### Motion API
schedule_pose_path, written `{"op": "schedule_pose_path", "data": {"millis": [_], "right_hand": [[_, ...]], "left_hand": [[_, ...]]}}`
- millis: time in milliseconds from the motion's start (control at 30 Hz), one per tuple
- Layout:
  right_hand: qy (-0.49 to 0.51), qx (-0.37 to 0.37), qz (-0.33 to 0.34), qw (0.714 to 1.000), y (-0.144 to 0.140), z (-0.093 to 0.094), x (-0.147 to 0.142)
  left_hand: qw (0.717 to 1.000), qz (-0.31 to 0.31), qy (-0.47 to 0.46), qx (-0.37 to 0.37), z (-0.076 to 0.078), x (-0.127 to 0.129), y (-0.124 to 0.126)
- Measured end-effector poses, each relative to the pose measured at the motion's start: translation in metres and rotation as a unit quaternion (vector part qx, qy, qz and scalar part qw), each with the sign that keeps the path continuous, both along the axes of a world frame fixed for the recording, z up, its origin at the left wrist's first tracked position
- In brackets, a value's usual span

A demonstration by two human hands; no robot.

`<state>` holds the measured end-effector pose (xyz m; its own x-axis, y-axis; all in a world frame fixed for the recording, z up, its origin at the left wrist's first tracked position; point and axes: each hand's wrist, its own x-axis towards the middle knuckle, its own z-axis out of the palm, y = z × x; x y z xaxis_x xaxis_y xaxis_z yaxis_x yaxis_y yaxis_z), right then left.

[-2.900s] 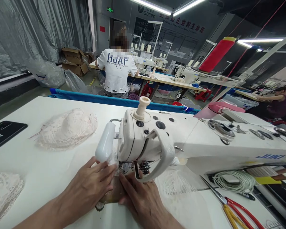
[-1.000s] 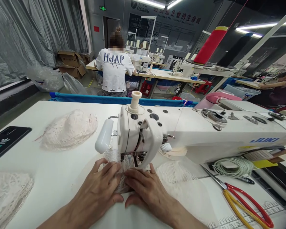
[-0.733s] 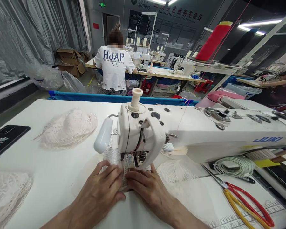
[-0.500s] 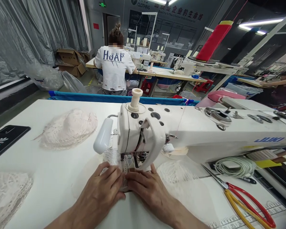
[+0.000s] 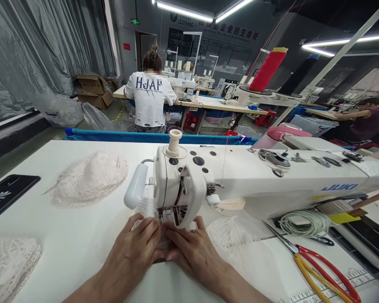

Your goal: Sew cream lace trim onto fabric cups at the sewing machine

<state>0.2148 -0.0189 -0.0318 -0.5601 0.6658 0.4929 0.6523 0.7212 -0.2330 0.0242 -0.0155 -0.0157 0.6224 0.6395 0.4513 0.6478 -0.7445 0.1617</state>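
Best done by keeping the white lace piece (image 5: pixel 151 208) flat and feeding evenly toward the presser foot (image 5: pixel 168 211) of the Juki sewing machine (image 5: pixel 255 176), fingertips clear of the needle. Left hand (image 5: pixel 135 248) and right hand (image 5: pixel 192 248), lower centre of frame, lying palm-down, fingers extended and touching, pressing rather than clasping the lace.

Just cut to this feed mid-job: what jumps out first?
The white sewing machine fills the middle of the table. The left hand and right hand lie side by side, pressing a piece of white lace flat at the needle. Red-and-yellow scissors lie at the lower right, and a tall red thread cone stands behind.
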Motion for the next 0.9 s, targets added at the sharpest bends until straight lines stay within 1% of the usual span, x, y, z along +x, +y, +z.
{"op": "schedule_pose_path", "data": {"millis": [133,233,367,467,533,600,733,900], "right_hand": [[-0.030,-0.003,-0.005,1.000,0.002,-0.003,0.001],[-0.037,-0.009,-0.003,0.999,0.002,-0.003,0.003],[-0.019,-0.016,0.011,1.000,0.000,-0.001,0.004],[-0.017,-0.006,0.013,1.000,-0.002,-0.001,0.004],[-0.026,0.004,0.012,1.000,-0.003,-0.002,0.004],[-0.031,0.014,0.013,0.999,-0.003,-0.002,0.004],[-0.008,0.019,0.020,1.000,-0.004,-0.001,0.003],[0.003,-0.002,0.021,1.000,-0.004,0.000,0.002]], "left_hand": [[0.999,0.019,0.027,0.002,-0.003,-0.003,0.004],[0.999,0.021,0.040,0.006,-0.005,-0.004,0.005],[0.997,0.024,0.035,0.057,-0.009,-0.003,0.002],[0.994,0.023,0.033,0.100,-0.015,-0.002,-0.003],[0.993,0.015,0.030,0.111,-0.020,0.000,-0.006],[0.994,0.010,0.024,0.106,-0.023,0.001,-0.008],[0.995,0.019,0.032,0.096,-0.019,0.002,-0.008],[0.995,0.031,0.047,0.087,-0.011,0.000,-0.005]]}}
